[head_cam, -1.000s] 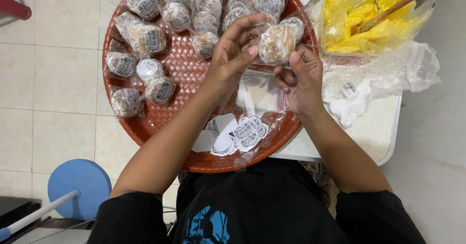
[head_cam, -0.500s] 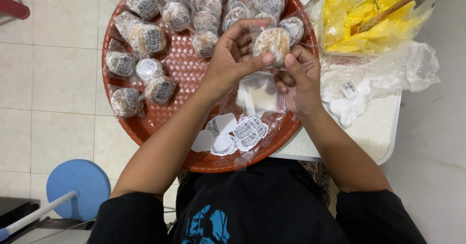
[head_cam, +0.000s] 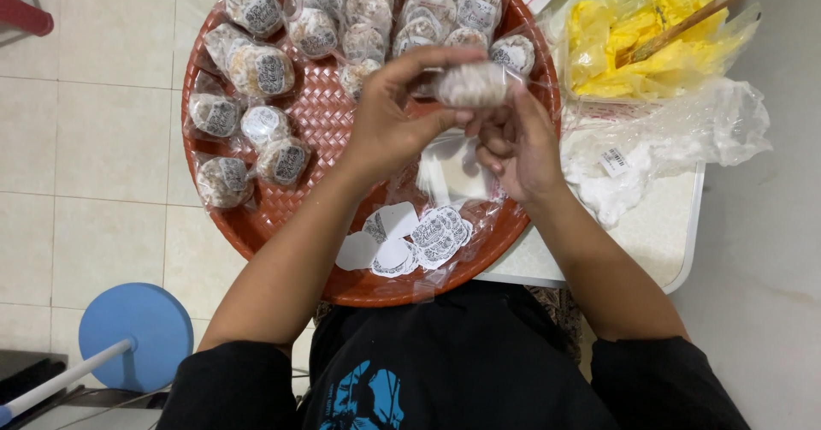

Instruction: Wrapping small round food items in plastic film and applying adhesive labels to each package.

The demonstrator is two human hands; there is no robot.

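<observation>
one wrapped round cake [head_cam: 473, 84] held above the far middle of the woven red tray [head_cam: 256, 225], pinched by the left hand [head_cam: 395, 115] and the right hand [head_cam: 519, 143]. about sixteen wrapped cakes [head_cam: 261, 71] lay along the tray's far and left edges; round stickers [head_cam: 410, 242] heaped near its near edge.

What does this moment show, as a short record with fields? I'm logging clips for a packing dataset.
setting: round red woven tray on a white table, seen from above
left hand: grips a round wrapped snack above the tray
right hand: fingers at the snack's underside
on tray: many wrapped snacks, round labels, small clear bags
to the right: yellow filling in plastic with a wooden stick, crumpled plastic
floor: blue round base
</observation>
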